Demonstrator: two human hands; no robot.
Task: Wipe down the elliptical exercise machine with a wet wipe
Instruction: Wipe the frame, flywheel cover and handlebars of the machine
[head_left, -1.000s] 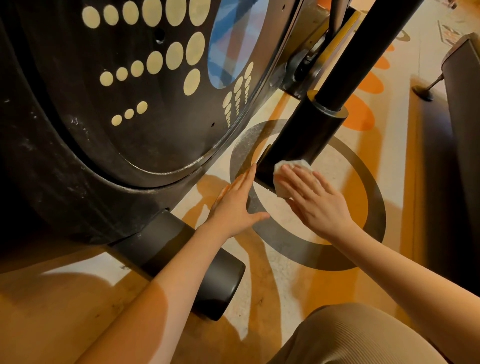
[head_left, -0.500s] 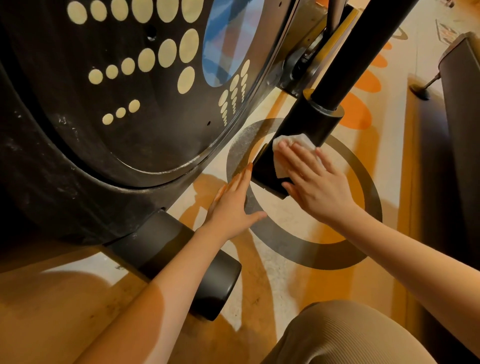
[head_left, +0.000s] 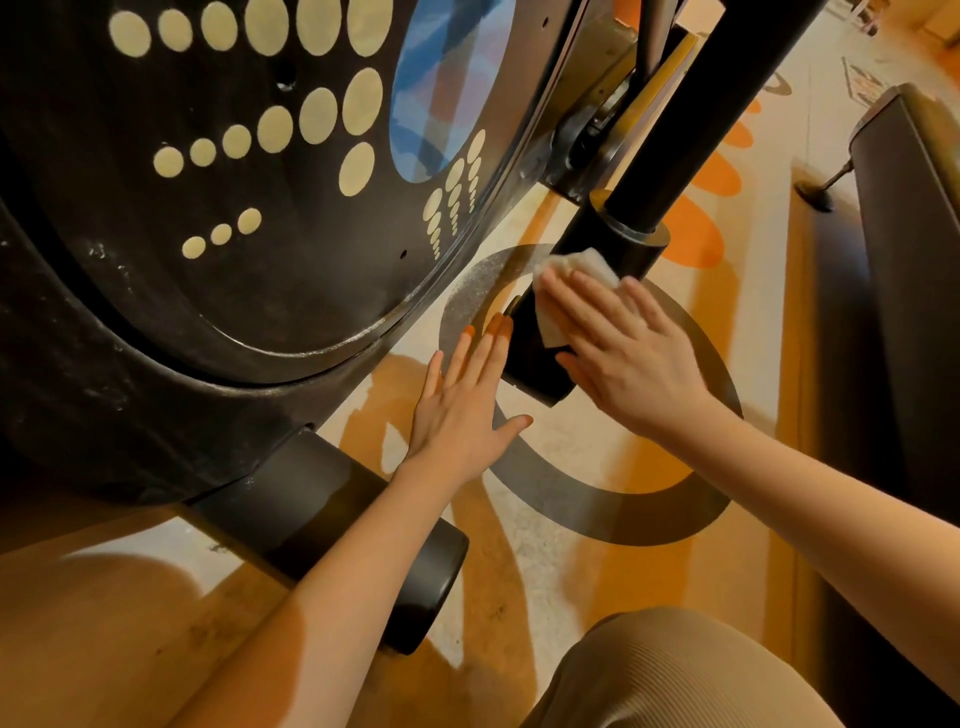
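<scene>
The elliptical's big black flywheel housing (head_left: 218, 270), dotted with cream circles, fills the left of the view. A black arm (head_left: 587, 291) slants down from the upper right and ends in a thicker sleeve just above the floor. My right hand (head_left: 623, 353) lies flat with straight fingers on a white wet wipe (head_left: 582, 267), pressing it against that sleeve near its collar. My left hand (head_left: 467, 410) is open, fingers straight, its fingertips touching the sleeve's left side.
A black cylindrical base bar (head_left: 363, 540) juts out from under the housing at lower left. The floor (head_left: 561, 467) carries orange and grey painted shapes. Another dark machine (head_left: 914, 270) stands along the right edge. My knee (head_left: 675, 680) shows at the bottom.
My right hand has slid the wipe up the sleeve from its lower end toward the collar. My left hand has stayed beside the sleeve, shifting slightly upward.
</scene>
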